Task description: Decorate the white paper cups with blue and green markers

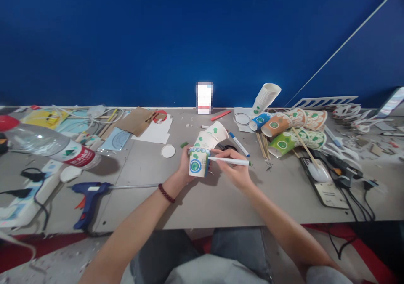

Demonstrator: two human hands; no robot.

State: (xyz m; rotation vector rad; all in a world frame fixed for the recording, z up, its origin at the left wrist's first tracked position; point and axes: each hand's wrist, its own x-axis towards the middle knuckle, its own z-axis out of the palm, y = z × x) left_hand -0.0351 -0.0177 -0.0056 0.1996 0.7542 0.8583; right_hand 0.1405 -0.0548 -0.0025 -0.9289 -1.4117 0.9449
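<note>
My left hand [185,167] is wrapped round a paper cup [196,165] with blue and green drawing on it, a blue ring round a green spot on its side. More white cups [215,133] with green leaf prints extend behind it in a curved row, apparently joined to it. In my right hand [234,168] is a white marker pen [232,161]. The pen's tip meets the right side of the cup, and its green end points right. A blue-and-white marker [239,144] lies on the table just behind my right hand.
Coloured cup chains [280,143] and a leaning cup stack [267,96] stand at the back right. On the left are a blue glue gun [90,197], a large bottle [47,143] and a power strip [30,195]. A lit phone [204,98] leans against the blue wall.
</note>
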